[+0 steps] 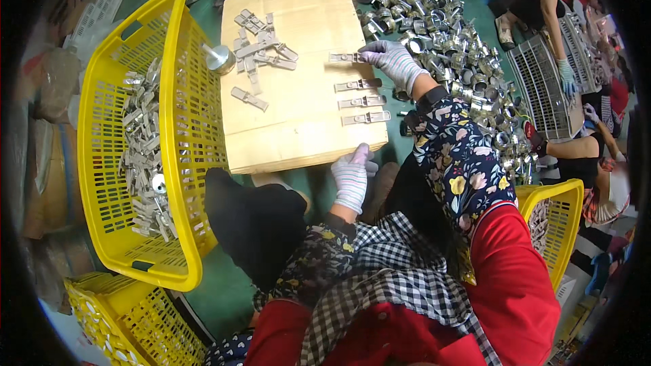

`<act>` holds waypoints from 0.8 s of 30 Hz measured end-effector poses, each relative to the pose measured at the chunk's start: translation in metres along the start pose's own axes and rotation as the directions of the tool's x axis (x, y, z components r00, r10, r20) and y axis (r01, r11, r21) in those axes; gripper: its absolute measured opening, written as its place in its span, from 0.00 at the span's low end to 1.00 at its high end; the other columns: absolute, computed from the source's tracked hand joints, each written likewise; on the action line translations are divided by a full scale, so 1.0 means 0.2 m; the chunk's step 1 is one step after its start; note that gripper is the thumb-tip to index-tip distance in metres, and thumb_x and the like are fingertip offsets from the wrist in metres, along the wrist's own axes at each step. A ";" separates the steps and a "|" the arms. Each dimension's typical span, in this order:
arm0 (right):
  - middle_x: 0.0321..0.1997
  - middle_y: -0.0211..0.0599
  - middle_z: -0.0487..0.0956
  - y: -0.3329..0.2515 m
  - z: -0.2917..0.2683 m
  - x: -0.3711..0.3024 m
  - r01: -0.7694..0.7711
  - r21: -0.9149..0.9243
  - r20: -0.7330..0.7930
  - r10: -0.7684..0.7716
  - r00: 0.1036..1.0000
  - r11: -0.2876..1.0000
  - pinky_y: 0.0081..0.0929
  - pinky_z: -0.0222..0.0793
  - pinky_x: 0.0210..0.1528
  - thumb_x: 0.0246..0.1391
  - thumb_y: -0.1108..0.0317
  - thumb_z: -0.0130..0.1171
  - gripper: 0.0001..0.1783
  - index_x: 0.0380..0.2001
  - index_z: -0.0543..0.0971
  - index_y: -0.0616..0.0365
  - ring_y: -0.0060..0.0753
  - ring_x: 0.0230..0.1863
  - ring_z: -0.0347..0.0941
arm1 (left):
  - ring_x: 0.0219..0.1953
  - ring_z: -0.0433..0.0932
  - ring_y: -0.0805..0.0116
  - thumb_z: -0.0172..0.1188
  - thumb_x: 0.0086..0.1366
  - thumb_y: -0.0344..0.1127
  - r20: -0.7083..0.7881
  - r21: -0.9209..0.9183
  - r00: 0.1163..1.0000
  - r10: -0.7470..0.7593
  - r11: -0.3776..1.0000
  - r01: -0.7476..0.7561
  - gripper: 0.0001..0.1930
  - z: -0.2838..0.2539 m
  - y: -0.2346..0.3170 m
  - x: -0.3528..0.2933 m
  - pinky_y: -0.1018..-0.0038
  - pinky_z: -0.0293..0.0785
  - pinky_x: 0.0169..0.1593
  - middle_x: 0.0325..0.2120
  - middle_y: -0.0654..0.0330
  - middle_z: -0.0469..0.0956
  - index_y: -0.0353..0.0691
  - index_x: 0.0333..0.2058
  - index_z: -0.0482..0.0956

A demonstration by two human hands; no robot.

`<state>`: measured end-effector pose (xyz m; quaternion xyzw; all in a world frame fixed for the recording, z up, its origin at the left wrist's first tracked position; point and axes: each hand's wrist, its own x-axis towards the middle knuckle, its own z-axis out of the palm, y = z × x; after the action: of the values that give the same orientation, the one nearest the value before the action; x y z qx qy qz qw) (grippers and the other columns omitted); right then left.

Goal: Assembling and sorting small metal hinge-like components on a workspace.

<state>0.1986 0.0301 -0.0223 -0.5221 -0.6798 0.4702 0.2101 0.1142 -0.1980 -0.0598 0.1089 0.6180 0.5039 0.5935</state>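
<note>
A flat tan board lies in front of me. My left hand, in a striped glove, is closed at its near edge, thumb upward. My right hand, gloved alike, pinches the end of a flat metal latch clip at the board's right side. Below that clip, three similar clips lie in a column: an upper clip, a middle clip and a lower clip. A loose pile of metal clips covers the upper left of the board, with a single clip apart from it.
A yellow basket of metal clips stands left, near a round metal piece with a stem. Shiny metal ring parts heap on the green floor beyond my right hand. Another yellow basket sits right. Co-workers handle grey crates.
</note>
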 end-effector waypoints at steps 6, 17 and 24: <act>0.29 0.31 0.78 0.08 0.04 0.04 -0.110 0.168 0.006 0.110 0.994 0.980 0.23 0.66 0.40 0.46 0.66 0.62 0.12 0.33 0.78 0.63 0.24 0.32 0.70 | 0.18 0.74 0.70 0.58 0.57 0.43 -0.001 -0.019 1.000 -0.001 1.000 0.001 0.19 -0.01 0.01 -0.02 0.77 0.70 0.22 0.21 0.53 0.77 0.28 0.30 0.76; 0.30 0.34 0.78 0.07 0.05 0.04 -0.200 0.160 0.023 0.199 0.980 0.967 0.23 0.66 0.40 0.45 0.66 0.63 0.14 0.34 0.78 0.64 0.24 0.32 0.71 | 0.18 0.73 0.70 0.58 0.57 0.44 -0.022 0.005 1.000 -0.021 1.000 0.021 0.20 0.01 0.04 -0.03 0.78 0.70 0.23 0.20 0.54 0.76 0.27 0.31 0.76; 0.27 0.33 0.78 0.06 0.07 0.02 -0.209 0.175 0.013 0.210 0.978 0.962 0.22 0.67 0.35 0.45 0.67 0.62 0.13 0.33 0.77 0.65 0.23 0.29 0.71 | 0.18 0.73 0.70 0.58 0.57 0.44 -0.019 -0.011 1.000 -0.016 1.000 0.016 0.20 0.00 0.02 -0.02 0.78 0.70 0.23 0.21 0.54 0.76 0.27 0.32 0.76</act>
<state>0.1918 0.0286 -0.0397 -0.5718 -0.5763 0.5462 0.2063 0.1137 -0.1990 -0.0538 0.0961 0.6218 0.5034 0.5921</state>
